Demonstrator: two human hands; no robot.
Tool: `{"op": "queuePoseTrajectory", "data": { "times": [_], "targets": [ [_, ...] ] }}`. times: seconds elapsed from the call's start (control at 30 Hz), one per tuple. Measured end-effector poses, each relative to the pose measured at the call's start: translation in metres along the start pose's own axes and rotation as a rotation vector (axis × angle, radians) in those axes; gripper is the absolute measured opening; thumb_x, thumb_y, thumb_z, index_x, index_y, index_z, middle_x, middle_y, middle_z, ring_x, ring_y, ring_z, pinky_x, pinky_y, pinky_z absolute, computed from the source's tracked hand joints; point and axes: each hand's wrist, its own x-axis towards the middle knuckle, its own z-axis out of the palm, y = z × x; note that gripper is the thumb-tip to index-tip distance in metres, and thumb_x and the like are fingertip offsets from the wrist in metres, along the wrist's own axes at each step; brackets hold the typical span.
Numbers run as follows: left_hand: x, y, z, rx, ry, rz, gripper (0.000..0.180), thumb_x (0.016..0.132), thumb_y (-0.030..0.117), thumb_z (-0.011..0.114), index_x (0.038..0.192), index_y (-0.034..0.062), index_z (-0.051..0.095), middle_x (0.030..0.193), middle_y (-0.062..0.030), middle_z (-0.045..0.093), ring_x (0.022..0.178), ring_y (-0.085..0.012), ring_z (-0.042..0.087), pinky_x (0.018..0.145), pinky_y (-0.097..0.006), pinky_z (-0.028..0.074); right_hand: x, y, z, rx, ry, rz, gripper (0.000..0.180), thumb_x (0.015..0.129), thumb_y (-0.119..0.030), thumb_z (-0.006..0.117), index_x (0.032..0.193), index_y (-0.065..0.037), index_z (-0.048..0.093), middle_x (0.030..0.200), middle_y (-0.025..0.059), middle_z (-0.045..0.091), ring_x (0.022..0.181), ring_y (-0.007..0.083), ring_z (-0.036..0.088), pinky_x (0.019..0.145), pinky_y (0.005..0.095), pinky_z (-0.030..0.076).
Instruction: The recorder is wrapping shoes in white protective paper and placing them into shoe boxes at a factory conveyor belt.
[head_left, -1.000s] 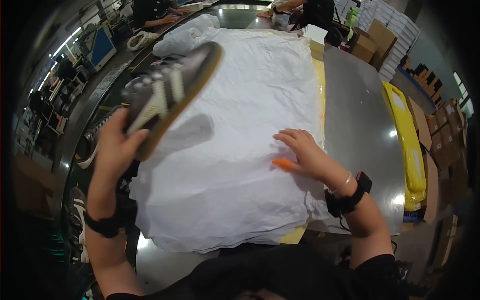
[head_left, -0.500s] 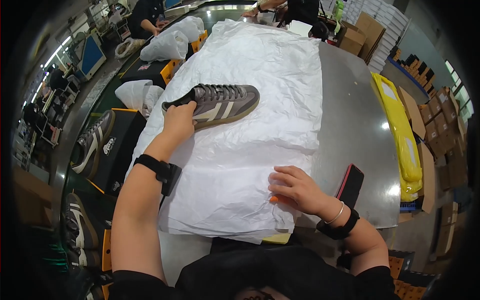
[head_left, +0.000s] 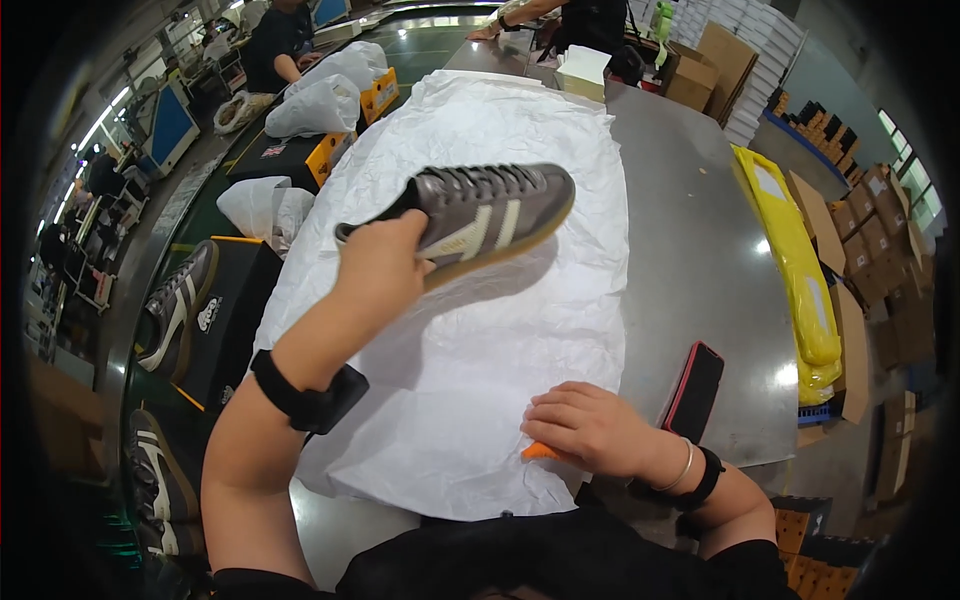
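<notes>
My left hand (head_left: 382, 262) grips a grey-brown sneaker (head_left: 535, 200) by its heel and collar. Two cream stripes run down the sneaker's side, above a gum sole, and the shoe is raised off the white paper (head_left: 470, 370) with a shadow beneath it. Near the paper's front right edge, my right hand (head_left: 590, 428) has its fingers curled around a small orange object (head_left: 541, 453). Only the tip of that object shows, so its kind is hidden.
A red-edged phone (head_left: 694, 390) lies on the metal table (head_left: 690, 260) to the right. Black shoe boxes (head_left: 238, 310), with a similar sneaker (head_left: 182, 305) on one, line the left. Yellow-wrapped packaging (head_left: 795, 270) lies beyond the right edge. Two people stand at the far end.
My left hand has lifted the sneaker off the paper and brought it nearer and slightly right. My right hand has shifted a little left and closer, keeping the orange object.
</notes>
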Motion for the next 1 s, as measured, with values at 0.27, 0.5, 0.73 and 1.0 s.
{"op": "queuePoseTrajectory", "data": {
  "times": [0.27,0.5,0.73,1.0],
  "targets": [
    [-0.021,-0.013,0.023,0.007,-0.219,0.179,0.027,0.079,0.009,0.061,0.103,-0.0021,0.052,0.097,-0.0178,0.060,0.087,-0.0329,0.058,0.080,-0.040,0.043,0.045,0.008,-0.035,0.040,-0.141,0.051,0.023,0.079,-0.026,0.063,0.094,-0.009,0.060,0.087,0.0073,0.060,0.080,0.0247,0.061,0.071,0.0348,0.048],
    [-0.045,0.036,-0.122,-0.347,0.129,0.170,0.039,0.083,0.021,0.058,0.112,-0.0041,0.055,0.105,-0.0189,0.059,0.103,-0.0257,0.055,0.092,-0.033,0.039,0.191,0.151,-0.086,0.203,0.036,0.281,0.021,0.082,-0.013,0.059,0.097,0.001,0.064,0.084,0.0108,0.066,0.079,0.0170,0.061,0.074,0.0297,0.047],
    [0.017,-0.026,0.019,0.192,-0.113,0.180,0.080,0.057,0.031,0.082,0.120,-0.0037,0.048,0.118,-0.0239,0.051,0.115,-0.0362,0.047,0.096,-0.040,0.037,0.209,0.207,-0.029,0.518,0.641,0.484,0.028,0.082,-0.020,0.064,0.100,0.002,0.063,0.086,0.0115,0.065,0.074,0.0192,0.059,0.072,0.0303,0.048],
    [0.022,-0.040,0.000,-0.169,-0.548,0.005,0.070,0.062,0.028,0.080,0.116,-0.0046,0.051,0.116,-0.0191,0.053,0.101,-0.0305,0.054,0.087,-0.036,0.043,0.175,0.141,-0.007,0.047,-0.258,0.142,0.082,0.057,-0.034,0.085,0.122,-0.003,0.047,0.117,0.0150,0.056,0.112,0.0269,0.050,0.097,0.0361,0.036]
  ]
}}
